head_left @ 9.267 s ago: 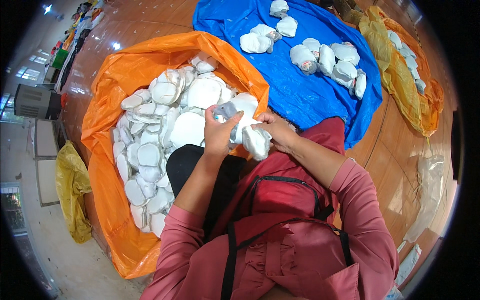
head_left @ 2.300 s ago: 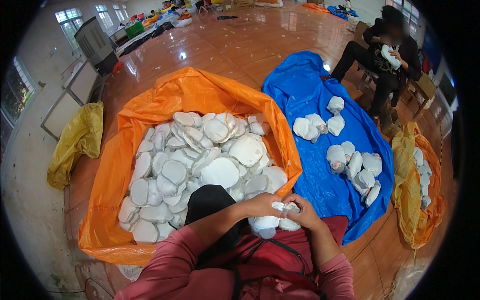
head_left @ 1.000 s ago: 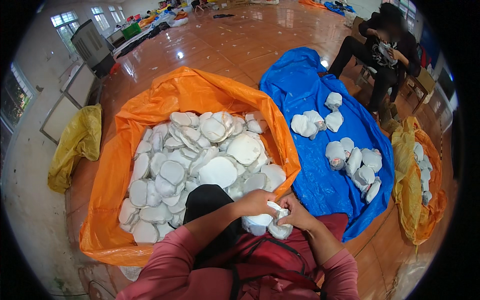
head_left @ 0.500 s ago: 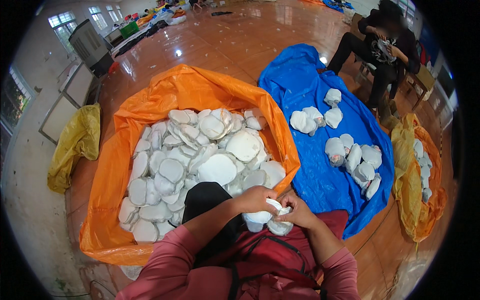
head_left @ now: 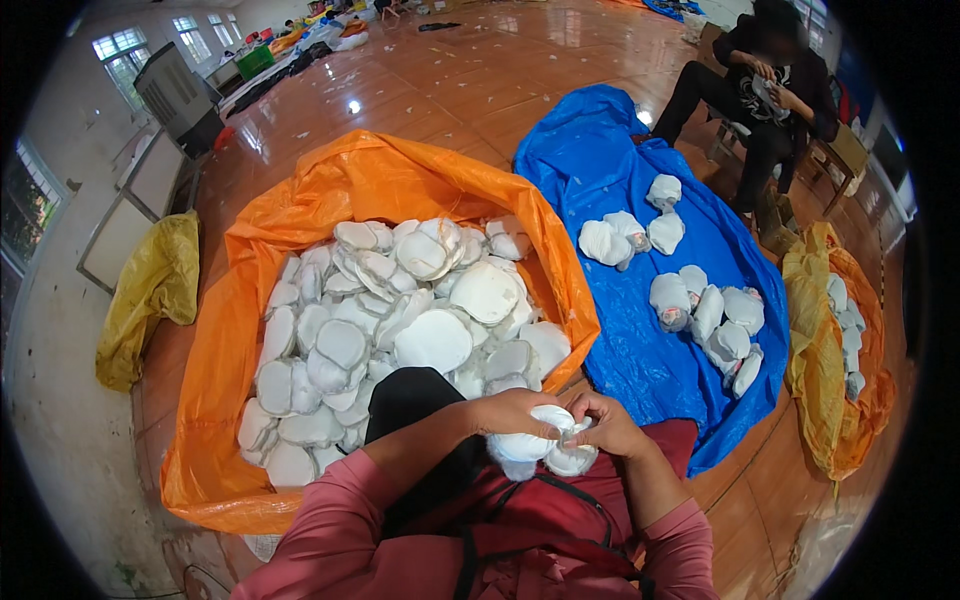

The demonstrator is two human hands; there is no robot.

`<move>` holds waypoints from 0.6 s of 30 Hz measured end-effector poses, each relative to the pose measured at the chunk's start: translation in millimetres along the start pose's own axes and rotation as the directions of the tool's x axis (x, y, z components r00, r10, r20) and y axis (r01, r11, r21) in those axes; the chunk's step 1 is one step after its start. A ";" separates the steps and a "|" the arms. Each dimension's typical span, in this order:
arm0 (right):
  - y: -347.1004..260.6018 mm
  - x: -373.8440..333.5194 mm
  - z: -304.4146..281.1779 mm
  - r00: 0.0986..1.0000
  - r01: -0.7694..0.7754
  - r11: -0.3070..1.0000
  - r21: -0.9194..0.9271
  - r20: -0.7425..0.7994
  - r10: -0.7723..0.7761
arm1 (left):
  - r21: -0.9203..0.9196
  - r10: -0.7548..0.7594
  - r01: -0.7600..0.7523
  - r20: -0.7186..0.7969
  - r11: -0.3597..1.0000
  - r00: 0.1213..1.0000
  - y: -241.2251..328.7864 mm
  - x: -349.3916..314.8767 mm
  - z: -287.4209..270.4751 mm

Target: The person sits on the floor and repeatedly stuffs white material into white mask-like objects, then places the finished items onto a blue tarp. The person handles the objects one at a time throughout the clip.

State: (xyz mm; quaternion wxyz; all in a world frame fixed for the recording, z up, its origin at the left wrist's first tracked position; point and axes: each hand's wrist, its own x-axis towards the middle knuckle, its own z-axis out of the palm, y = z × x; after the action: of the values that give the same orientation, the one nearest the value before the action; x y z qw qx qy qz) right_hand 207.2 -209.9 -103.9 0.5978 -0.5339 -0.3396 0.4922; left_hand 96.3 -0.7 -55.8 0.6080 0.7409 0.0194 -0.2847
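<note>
Above my lap, both hands grip a white padded fabric piece (head_left: 520, 448) with rounded lobes. My left hand (head_left: 508, 410) is closed on its left side, thumb along the top. My right hand (head_left: 608, 430) pinches the right part with bent fingers; the fingertips are partly hidden in the folds. Just left of my knee, an orange woven sack (head_left: 375, 160) with its rim rolled down holds a big heap of similar white rounded pieces (head_left: 433, 340). To the right, several white stuffed bundles (head_left: 728, 345) lie on a spread blue sheet (head_left: 630, 345).
A yellow-orange sack (head_left: 808, 385) with white pieces lies at the far right. Another person (head_left: 770, 120) sits beyond the blue sheet, handling a pale piece. By the left wall are a yellow sack (head_left: 150, 285) and a tall grey appliance (head_left: 178, 95).
The held fabric piece and both hands have shifted slightly right and down. My hands have turned the piece, so more of its white lobes show between them.
</note>
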 end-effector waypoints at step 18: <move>10.6 11.0 -8.2 0.982 0.078 0.974 0.215 -0.183 -0.038 | -0.014 0.114 -0.133 -0.426 0.991 0.898 -8.1 10.2 2.2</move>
State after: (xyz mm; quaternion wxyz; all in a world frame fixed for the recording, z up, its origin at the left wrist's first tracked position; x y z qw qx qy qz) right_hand 215.5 -202.6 -117.2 0.6955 -0.4957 -0.2437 0.4596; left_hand 100.9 -3.8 -67.8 0.6216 0.7717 0.1099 -0.0775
